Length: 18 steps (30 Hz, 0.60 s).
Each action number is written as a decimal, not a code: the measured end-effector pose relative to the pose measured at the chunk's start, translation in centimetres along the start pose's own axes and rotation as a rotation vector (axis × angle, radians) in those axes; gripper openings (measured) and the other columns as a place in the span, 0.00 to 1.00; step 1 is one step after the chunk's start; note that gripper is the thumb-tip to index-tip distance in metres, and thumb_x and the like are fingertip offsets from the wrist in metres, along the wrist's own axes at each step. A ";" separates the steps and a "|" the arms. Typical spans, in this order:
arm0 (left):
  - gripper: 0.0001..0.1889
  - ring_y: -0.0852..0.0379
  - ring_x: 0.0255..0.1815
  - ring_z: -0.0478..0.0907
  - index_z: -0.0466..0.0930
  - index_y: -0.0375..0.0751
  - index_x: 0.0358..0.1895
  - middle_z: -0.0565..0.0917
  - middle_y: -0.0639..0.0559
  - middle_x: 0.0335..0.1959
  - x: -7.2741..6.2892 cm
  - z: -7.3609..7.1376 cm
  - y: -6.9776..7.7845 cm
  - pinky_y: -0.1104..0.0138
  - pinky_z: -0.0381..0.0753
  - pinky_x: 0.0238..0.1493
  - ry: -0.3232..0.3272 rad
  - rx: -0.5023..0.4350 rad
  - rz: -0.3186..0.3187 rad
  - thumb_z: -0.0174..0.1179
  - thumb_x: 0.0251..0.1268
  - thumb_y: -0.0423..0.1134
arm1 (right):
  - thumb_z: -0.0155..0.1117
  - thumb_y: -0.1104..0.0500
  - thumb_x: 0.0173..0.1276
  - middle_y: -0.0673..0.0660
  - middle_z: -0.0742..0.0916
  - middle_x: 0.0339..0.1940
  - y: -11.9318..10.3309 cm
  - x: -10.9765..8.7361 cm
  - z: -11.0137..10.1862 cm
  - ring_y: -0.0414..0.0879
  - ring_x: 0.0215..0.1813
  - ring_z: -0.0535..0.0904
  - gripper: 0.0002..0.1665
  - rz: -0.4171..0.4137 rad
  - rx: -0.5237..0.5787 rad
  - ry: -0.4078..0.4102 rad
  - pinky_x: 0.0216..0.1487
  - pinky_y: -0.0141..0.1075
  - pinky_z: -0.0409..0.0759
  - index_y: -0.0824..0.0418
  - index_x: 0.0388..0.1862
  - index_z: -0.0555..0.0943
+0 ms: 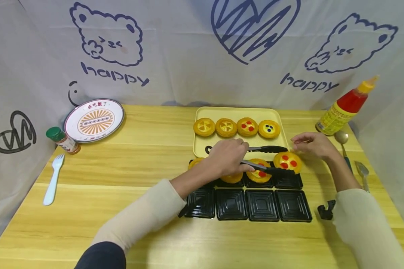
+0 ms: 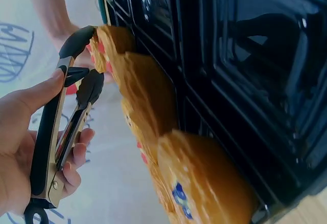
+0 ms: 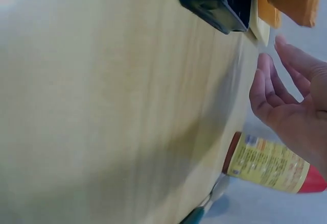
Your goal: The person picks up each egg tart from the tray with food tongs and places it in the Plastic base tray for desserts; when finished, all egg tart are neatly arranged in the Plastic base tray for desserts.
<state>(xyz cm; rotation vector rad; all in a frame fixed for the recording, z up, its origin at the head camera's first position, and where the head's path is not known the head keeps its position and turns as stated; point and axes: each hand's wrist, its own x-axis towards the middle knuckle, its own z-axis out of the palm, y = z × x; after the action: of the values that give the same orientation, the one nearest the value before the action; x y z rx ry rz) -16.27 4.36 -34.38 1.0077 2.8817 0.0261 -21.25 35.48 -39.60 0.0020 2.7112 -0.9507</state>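
Observation:
My left hand [image 1: 228, 156] grips a pair of metal kitchen tongs [image 2: 53, 137] with black tips. Between the tong tips is an egg tart with red dots [image 1: 287, 161], over the far right compartment of the black tray [image 1: 262, 205]. Several other tarts sit along the tray's back row, one with red dots [image 1: 258, 175] and one with blue dots [image 2: 182, 199], partly hidden by my left hand and arm. Just right of the tart in the tongs, my right hand [image 1: 314, 145] hovers with relaxed, slightly bent fingers and holds nothing.
Behind the black tray lies a pale yellow tray [image 1: 202, 147] with several tarts in a row. A sauce bottle [image 1: 345, 106] and a spoon [image 1: 342, 139] are at the right. On the left are a plate [image 1: 95, 121], a seasoning jar [image 1: 63, 140] and a fork [image 1: 54, 180].

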 end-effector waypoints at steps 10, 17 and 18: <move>0.27 0.62 0.30 0.72 0.77 0.49 0.44 0.76 0.58 0.34 -0.3 0.5 1.7 0.72 0.70 0.24 -0.016 0.034 0.059 0.56 0.56 0.69 | 0.69 0.54 0.60 0.62 0.86 0.40 -0.5 0.6 0.1 0.45 0.37 0.78 0.21 -0.036 -0.094 -0.028 0.37 0.32 0.74 0.67 0.47 0.82; 0.29 0.63 0.28 0.71 0.78 0.49 0.46 0.77 0.58 0.33 -0.4 0.9 2.0 0.72 0.69 0.23 0.015 0.062 0.071 0.55 0.56 0.69 | 0.68 0.56 0.62 0.65 0.85 0.42 -0.4 0.3 0.8 0.43 0.36 0.79 0.21 -0.064 -0.042 -0.038 0.36 0.30 0.76 0.69 0.49 0.80; 0.28 0.63 0.28 0.71 0.78 0.49 0.45 0.77 0.58 0.33 -0.4 0.9 2.0 0.72 0.69 0.23 0.012 0.064 0.069 0.55 0.56 0.69 | 0.68 0.56 0.62 0.65 0.84 0.42 -0.4 0.3 1.0 0.43 0.36 0.79 0.21 -0.066 -0.042 -0.039 0.36 0.30 0.76 0.69 0.49 0.80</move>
<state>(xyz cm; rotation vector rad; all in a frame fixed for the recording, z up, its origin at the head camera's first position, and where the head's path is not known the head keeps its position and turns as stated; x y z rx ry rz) -14.64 5.70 -35.19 1.1208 2.8749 -0.0556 -21.34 34.56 -40.16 -0.1135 2.7093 -0.9024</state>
